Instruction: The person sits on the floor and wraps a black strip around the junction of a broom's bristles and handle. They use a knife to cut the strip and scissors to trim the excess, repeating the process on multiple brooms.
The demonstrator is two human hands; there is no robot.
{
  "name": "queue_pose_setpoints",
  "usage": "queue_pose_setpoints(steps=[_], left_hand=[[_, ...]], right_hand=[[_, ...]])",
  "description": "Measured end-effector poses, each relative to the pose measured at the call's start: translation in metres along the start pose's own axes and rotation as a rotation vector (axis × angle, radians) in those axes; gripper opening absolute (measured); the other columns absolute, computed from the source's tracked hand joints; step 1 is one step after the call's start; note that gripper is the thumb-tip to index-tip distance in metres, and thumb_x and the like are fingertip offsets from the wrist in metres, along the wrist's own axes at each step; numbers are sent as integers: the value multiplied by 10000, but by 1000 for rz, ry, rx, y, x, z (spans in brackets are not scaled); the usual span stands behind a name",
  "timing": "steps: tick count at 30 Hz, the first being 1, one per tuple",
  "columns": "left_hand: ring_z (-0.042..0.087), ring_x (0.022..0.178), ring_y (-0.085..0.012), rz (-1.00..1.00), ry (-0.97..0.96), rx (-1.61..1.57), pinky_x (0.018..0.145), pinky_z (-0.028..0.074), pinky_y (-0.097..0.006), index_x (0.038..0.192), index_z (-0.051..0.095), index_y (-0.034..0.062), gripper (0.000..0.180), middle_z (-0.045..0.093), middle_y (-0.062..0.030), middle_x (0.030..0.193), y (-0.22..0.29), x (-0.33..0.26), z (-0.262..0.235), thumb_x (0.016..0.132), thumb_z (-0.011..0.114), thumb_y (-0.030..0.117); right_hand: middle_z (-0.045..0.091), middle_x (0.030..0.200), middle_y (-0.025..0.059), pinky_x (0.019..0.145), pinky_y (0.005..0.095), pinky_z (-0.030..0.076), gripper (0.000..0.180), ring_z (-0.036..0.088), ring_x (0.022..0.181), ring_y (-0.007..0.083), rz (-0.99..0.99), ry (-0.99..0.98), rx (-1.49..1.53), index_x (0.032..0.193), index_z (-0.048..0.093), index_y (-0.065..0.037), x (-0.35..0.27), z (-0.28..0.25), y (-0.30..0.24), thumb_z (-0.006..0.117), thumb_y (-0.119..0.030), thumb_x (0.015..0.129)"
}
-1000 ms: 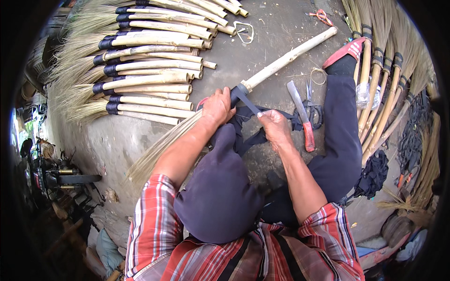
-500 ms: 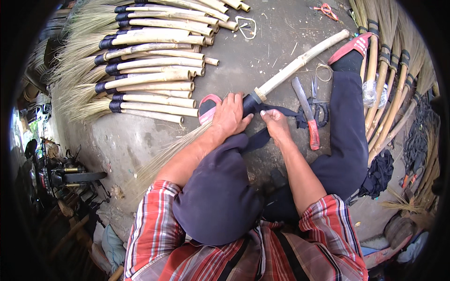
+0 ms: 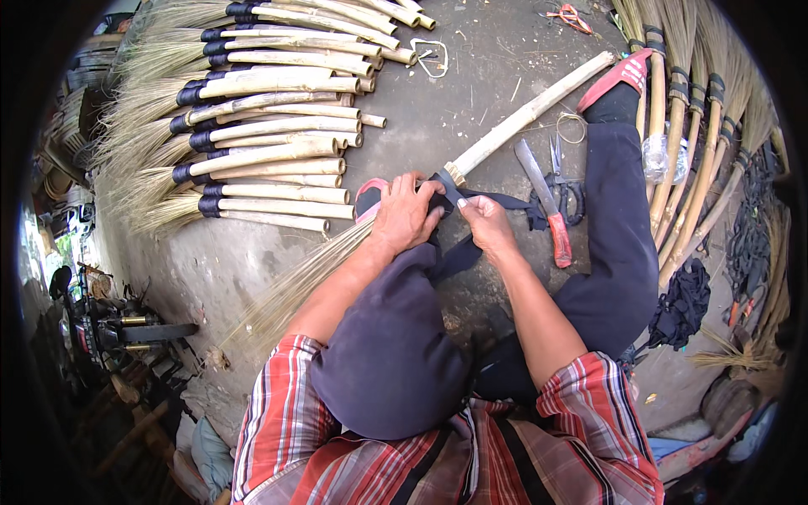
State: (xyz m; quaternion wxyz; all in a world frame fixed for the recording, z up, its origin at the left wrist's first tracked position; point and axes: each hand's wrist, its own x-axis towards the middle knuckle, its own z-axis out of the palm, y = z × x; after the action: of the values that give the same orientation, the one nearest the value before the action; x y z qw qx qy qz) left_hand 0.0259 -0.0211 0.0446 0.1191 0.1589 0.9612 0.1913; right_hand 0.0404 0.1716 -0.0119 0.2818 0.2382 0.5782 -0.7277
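As my left hand (image 3: 406, 212) curls round the grass broom (image 3: 296, 284), my right hand (image 3: 490, 225) pinches a stretchy-looking dark strip (image 3: 451, 192); beyond them, I'd grip the stiff-looking bamboo handle (image 3: 532, 115)

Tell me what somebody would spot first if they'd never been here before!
Probably the big pile of brooms at the upper left, with pale handles and bushy ends. Then, in the middle, the left hand holds another broom, while the right hand pinches a dark strip at its neck. Right of the hands, a red-handled knife lies beside scissors.
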Motion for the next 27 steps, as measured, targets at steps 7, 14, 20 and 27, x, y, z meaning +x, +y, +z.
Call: queue_pose_setpoints(steps=[7,14,20,27], left_hand=[[637,1146,-431,-128,-133,-255,966,526,-477,1359,450,16,641,606,-262,1231,-12,22,-20,889,832,228],[726,1052,-349,-304,-364,-421,961,538,-403,1335,522,-33,747,724,-221,1072,-28,31,-8,822,876,379],[668,1100,-311,-235,-236,-530,972,525,-401,1334,597,28,602,653,-180,1162,-35,29,0,841,859,255],[628,1126,-428,89,103,39,937,527,-524,1302,599,174,475,576,-214,1249,-2,-2,13,871,798,163]], right_hand=[[544,758,-64,433,247,269,142,384,536,22,94,24,88,1027,665,-83,-21,-8,-30,715,-215,1028],[619,832,-50,594,239,386,143,499,688,42,-46,58,-42,1032,695,-58,-11,-11,-11,730,-196,1016],[657,833,-11,669,276,456,188,539,736,73,18,79,-49,1006,710,-6,18,3,4,730,-193,1014],[560,769,-87,540,254,325,219,406,626,23,13,14,-67,947,681,-75,6,3,-6,716,-271,1039]])
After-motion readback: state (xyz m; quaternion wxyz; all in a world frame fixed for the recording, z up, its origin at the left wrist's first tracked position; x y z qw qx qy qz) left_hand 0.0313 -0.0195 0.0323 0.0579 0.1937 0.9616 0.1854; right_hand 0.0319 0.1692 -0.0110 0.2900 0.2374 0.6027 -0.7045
